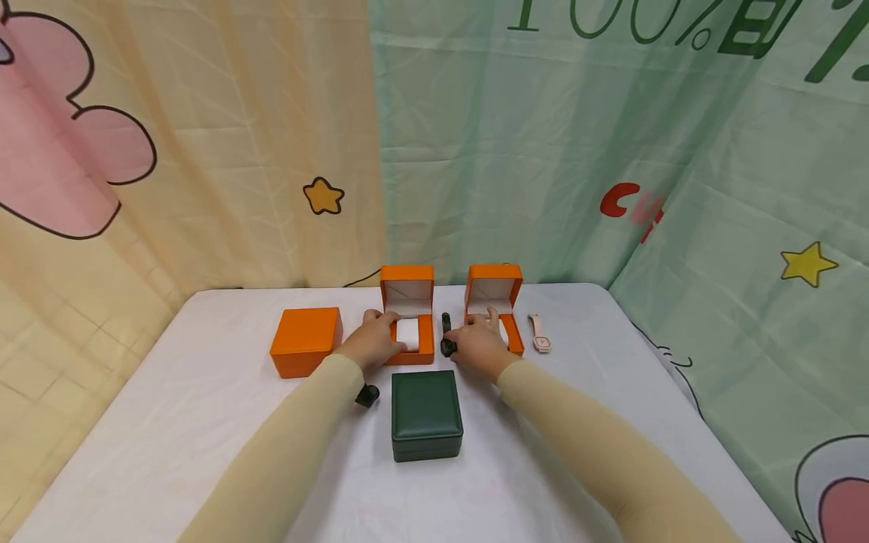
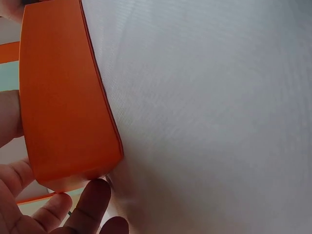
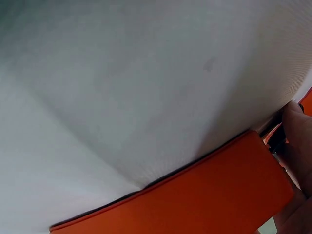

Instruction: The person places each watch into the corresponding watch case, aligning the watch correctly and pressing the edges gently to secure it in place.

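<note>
Black watch [image 1: 446,345]: one, on the white table [image 1: 170,422], between the left open box [image 1: 425,339] and right open box [image 1: 516,337], toward the far edge; long axis ran from far edge to near, strap end pointed far, dial end near. Right hand [image 1: 480,347]: thumb and fingers pinched this watch, likely for a sure hold. Left hand [image 1: 373,341]: fingers grasped the left open box, presumably steadying it. Both lids stood raised, probably for access. Also: closed orange box [image 1: 307,339], toward the left edge; green box [image 1: 426,413], nearer the near edge; pink watch [image 1: 539,338], beside the right open box; dark watch [image 1: 367,396], by the left sleeve [image 1: 285,460].
</note>
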{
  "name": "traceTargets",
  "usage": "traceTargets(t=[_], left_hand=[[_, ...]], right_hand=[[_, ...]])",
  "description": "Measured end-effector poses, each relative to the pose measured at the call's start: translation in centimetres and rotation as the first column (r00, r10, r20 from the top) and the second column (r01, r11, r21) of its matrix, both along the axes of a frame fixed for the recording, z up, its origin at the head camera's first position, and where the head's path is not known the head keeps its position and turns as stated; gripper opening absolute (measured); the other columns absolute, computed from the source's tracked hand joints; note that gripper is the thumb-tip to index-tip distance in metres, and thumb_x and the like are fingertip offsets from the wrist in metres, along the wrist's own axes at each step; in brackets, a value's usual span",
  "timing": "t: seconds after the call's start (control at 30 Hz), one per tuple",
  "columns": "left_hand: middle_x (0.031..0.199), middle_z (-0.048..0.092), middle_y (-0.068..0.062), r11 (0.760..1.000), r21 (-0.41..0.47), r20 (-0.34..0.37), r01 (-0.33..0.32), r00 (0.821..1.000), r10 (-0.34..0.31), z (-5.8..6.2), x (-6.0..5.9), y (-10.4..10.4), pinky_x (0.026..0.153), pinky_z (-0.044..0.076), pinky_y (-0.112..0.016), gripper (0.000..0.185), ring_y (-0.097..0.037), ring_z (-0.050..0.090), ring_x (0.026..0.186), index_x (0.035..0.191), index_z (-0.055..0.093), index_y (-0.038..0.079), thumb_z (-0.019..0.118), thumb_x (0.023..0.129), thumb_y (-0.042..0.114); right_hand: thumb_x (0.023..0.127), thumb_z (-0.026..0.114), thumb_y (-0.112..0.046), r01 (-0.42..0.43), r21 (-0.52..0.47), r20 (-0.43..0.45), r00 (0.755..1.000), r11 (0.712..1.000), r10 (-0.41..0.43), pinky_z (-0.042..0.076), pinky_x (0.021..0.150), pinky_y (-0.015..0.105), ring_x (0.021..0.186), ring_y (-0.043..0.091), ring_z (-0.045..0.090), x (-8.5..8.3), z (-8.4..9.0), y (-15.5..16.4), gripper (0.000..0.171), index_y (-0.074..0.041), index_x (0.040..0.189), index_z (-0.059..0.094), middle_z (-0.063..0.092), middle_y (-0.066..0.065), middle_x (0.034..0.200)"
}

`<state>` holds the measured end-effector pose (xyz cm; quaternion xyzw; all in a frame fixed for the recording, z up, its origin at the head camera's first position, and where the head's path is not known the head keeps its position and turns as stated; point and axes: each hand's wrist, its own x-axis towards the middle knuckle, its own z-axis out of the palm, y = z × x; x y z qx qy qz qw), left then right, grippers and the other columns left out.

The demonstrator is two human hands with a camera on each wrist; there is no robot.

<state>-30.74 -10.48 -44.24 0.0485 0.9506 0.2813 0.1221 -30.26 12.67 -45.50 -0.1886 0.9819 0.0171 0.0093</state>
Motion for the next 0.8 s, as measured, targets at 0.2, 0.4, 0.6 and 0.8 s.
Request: traceTargets(t=[0.2, 0.4, 0.6, 0.8], left_hand=[[0.161, 0.028, -0.026, 1.0, 0.008, 0.005, -0.006, 1.0, 0.006, -0.03, -0.05, 0.2, 0.118, 0.045, -0.054, 0.072, -0.04, 0.059, 0.123, 0.159, 0.043, 0.015, 0.074, 0.098, 0.035], [0.16, 0.029, -0.027, 1.0, 0.007, 0.018, -0.005, 1.0, 0.005, 0.02, -0.17, 0.3, 0.117, 0.045, -0.054, 0.071, -0.04, 0.058, 0.124, 0.158, 0.043, 0.015, 0.075, 0.097, 0.033], [0.159, 0.029, -0.026, 1.0, 0.016, 0.061, -0.012, 0.998, 0.011, 0.29, -0.54, 0.33, 0.116, 0.046, -0.056, 0.077, -0.041, 0.056, 0.124, 0.162, 0.039, 0.02, 0.076, 0.096, 0.032], [0.159, 0.027, -0.026, 1.0, 0.02, 0.081, -0.022, 0.996, 0.02, 0.51, -0.71, 0.33, 0.114, 0.047, -0.057, 0.078, -0.041, 0.056, 0.123, 0.161, 0.041, 0.022, 0.079, 0.094, 0.03]], right_hand=[[0.093, 0.081, -0.034, 0.019, 0.002, 0.014, 1.0, 1.0, -0.019, 0.01, 0.125, 0.071, 0.141, 0.033, 0.05, -0.04, 0.02, -0.19, 0.04, -0.033, 0.133, 0.074, 0.08, -0.007, 0.116], [0.091, 0.084, -0.031, 0.027, -0.026, 0.004, 1.0, 0.999, -0.026, 0.011, 0.124, 0.071, 0.136, 0.033, 0.052, -0.29, -0.26, -0.25, 0.038, -0.031, 0.129, 0.076, 0.079, -0.006, 0.119], [0.09, 0.085, -0.03, 0.029, -0.036, -0.011, 1.0, 0.999, -0.029, 0.011, 0.124, 0.072, 0.135, 0.033, 0.052, -0.33, -0.28, -0.4, 0.04, -0.029, 0.129, 0.076, 0.078, -0.005, 0.122], [0.088, 0.087, -0.026, 0.015, -0.062, -0.027, 1.0, 0.998, -0.016, 0.013, 0.123, 0.071, 0.129, 0.032, 0.055, -0.37, -0.26, -0.58, 0.04, -0.027, 0.126, 0.076, 0.078, -0.003, 0.121]])
